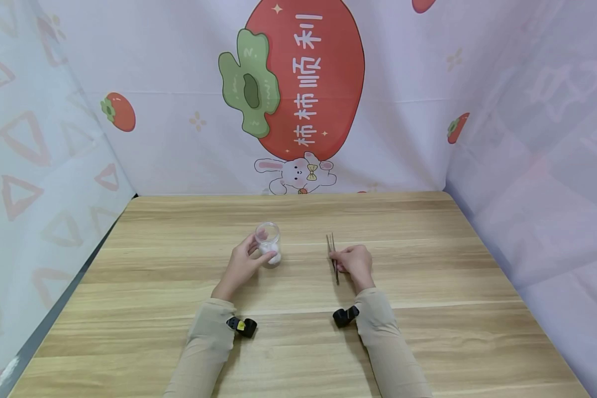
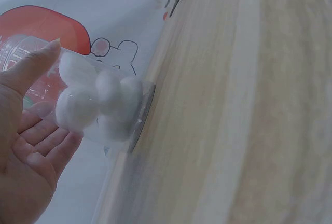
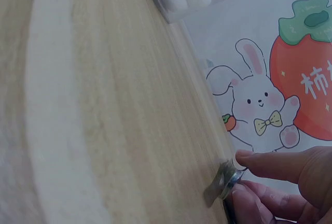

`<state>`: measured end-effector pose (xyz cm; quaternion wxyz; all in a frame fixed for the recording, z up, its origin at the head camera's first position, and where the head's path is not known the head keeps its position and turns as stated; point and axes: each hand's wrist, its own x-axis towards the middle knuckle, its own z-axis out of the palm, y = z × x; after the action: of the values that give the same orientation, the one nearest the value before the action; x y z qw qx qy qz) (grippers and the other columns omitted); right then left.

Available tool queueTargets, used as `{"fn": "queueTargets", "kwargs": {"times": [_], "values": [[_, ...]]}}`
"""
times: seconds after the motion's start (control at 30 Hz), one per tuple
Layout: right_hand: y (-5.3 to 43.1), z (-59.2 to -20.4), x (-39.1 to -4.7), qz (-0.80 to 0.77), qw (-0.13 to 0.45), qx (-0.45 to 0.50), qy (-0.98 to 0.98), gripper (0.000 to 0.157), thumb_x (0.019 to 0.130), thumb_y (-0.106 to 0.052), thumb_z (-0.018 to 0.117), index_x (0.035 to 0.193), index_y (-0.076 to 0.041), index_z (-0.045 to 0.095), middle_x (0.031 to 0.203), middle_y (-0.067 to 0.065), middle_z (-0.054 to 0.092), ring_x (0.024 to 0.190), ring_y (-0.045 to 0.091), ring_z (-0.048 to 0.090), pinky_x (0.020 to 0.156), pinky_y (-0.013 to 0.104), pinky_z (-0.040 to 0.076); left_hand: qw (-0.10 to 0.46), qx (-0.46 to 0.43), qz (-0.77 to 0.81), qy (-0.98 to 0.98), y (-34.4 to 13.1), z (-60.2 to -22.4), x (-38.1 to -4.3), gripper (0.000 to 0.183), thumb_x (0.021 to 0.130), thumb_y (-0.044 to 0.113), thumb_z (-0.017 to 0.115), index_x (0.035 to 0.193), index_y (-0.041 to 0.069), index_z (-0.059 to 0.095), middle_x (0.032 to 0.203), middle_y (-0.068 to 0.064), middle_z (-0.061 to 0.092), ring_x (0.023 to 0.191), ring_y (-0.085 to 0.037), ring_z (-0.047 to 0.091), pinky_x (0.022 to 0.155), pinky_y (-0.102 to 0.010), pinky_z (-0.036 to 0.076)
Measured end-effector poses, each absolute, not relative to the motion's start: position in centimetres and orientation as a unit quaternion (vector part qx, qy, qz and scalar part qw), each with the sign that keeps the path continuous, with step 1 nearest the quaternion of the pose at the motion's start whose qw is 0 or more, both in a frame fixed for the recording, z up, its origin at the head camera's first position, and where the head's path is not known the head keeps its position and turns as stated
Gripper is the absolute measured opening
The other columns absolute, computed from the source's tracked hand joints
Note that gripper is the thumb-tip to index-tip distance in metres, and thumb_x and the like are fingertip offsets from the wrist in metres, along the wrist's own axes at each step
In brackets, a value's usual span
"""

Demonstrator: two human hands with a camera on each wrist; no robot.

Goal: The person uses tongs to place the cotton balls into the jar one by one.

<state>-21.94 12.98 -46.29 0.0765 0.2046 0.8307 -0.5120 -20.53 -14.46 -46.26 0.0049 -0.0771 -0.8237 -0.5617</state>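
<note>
A clear open-topped jar [image 1: 267, 234] stands upright on the table, with white cotton balls [image 2: 98, 97] in its lower part. My left hand [image 1: 242, 262] holds the jar from its left side, thumb on the near side and fingers round the far side. To the right, my right hand [image 1: 356, 262] pinches a pair of metal tweezers [image 1: 336, 275] between thumb and fingers, low over the tabletop. The tweezers' two thin tips point away from me, apart from each other. In the right wrist view the tweezers [image 3: 228, 178] are partly hidden by the fingers.
The wood-grain table [image 1: 288, 354] ends at a printed cloth backdrop [image 1: 169, 149] with a persimmon and a rabbit. Cloth walls also flank both sides. A small black camera sits on each wrist, the left one [image 1: 246, 327] and the right one [image 1: 345, 317].
</note>
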Motion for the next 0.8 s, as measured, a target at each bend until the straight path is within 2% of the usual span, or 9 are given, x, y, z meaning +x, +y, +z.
{"fn": "queueTargets", "kwargs": {"times": [0.33,0.47,0.8], "values": [[13.12,-45.98,-21.92,-0.494,0.077,0.202,0.842,0.019,0.079,-0.018,0.08,0.084,-0.001,0.075,0.051,-0.007,0.061,0.043,0.001,0.053,0.042,0.011,0.044,0.01,-0.08,-0.562,-0.823,-14.29,-46.27,-20.62,0.072,0.083,0.019,0.076,0.143,-0.001,0.04,0.146,-0.022,0.048,0.134,-0.036,0.05,0.117,-0.041,0.04],[13.24,-46.25,-21.94,-0.525,0.07,0.197,0.825,0.019,0.079,-0.015,0.079,0.085,0.002,0.075,0.051,-0.007,0.062,0.042,0.001,0.054,0.042,0.01,0.046,0.01,-0.077,-0.562,-0.823,-14.17,-46.27,-20.59,0.072,0.083,0.02,0.075,0.143,0.0,0.041,0.146,-0.021,0.048,0.134,-0.035,0.05,0.118,-0.039,0.04],[13.35,-46.67,-22.05,-0.566,0.066,0.195,0.798,0.021,0.078,-0.012,0.079,0.086,0.006,0.074,0.048,-0.008,0.058,0.041,-0.001,0.054,0.042,0.011,0.049,0.016,-0.084,-0.566,-0.82,-13.86,-46.33,-20.5,0.072,0.084,0.017,0.074,0.144,-0.001,0.039,0.146,-0.022,0.048,0.135,-0.036,0.049,0.119,-0.041,0.038]]}}
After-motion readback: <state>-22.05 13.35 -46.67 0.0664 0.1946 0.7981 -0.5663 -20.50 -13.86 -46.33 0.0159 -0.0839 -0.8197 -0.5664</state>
